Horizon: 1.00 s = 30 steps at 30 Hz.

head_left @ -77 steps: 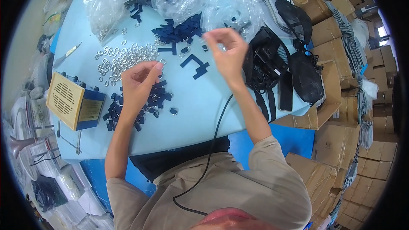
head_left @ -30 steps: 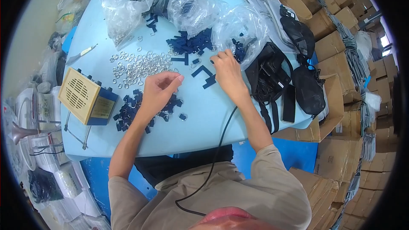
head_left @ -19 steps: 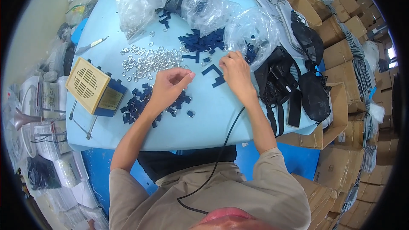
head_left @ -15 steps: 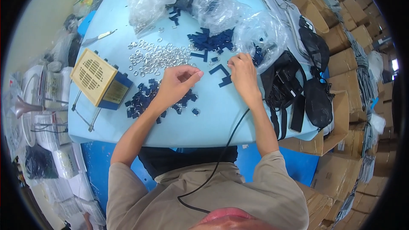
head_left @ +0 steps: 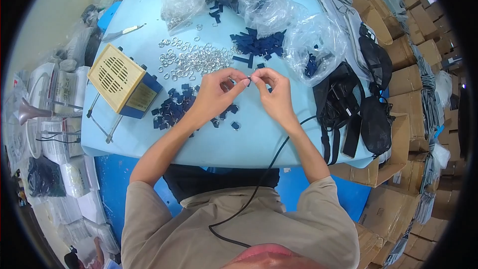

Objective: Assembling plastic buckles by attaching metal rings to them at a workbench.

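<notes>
My left hand and my right hand meet fingertip to fingertip over the middle of the table. Thumb and forefinger are pinched on each. A small dark strap piece shows between the fingertips, mostly hidden. What the left fingertips hold apart from it is too small to tell. Beyond the left hand spread many loose silver metal rings. Navy strap pieces lie in a heap past both hands. Under and beside my left forearm sits a pile of navy pieces with rings.
A beige-and-blue box with a slotted grille stands at left on a metal stand. Clear plastic bags lie at the far side. Black mesh bags and a phone are at right, cartons beyond. Another person shows at lower left.
My right hand has moved left and nearer from the loose navy strips to meet my left hand. A dark piece now shows between the fingertips. The whole view has shifted slightly.
</notes>
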Available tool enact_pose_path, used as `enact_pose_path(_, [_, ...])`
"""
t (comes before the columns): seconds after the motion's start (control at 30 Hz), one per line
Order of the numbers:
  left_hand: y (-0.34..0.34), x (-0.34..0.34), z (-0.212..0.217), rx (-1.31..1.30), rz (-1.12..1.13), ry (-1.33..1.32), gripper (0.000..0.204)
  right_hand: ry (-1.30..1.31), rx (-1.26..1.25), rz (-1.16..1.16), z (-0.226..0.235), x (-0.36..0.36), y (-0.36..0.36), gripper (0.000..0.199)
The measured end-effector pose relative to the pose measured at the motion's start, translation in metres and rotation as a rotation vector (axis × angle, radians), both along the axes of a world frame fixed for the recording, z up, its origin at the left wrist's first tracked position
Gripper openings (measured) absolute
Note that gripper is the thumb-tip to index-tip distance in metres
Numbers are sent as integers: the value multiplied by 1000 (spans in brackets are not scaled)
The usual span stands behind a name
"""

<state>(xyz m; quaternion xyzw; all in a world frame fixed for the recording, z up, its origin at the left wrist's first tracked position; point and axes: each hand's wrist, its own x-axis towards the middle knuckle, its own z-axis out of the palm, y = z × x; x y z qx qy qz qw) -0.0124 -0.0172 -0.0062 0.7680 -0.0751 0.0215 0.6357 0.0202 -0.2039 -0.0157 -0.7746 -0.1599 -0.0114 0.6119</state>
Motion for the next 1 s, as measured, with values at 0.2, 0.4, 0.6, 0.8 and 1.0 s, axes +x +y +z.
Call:
enact_pose_path(0.2, [5,5,-8,-74,-12,64,13,24,176,-41,-2,-6,9,7])
enact_pose_path(0.4, [6,9,-11,-252,-6,83,18,173,257,-20,1,-4,4,6])
enact_pose_path(0.6, [17,13,-12,-219,-74,119,22,-18,252,17,16,-9,11,12])
enact_pose_path(0.8, [14,12,-2,-243,-70,65,22,105,174,117,4,-3,2,12])
enact_pose_path(1.0, [11,11,-8,-250,-99,92,21,250,249,105,2,-5,5,12])
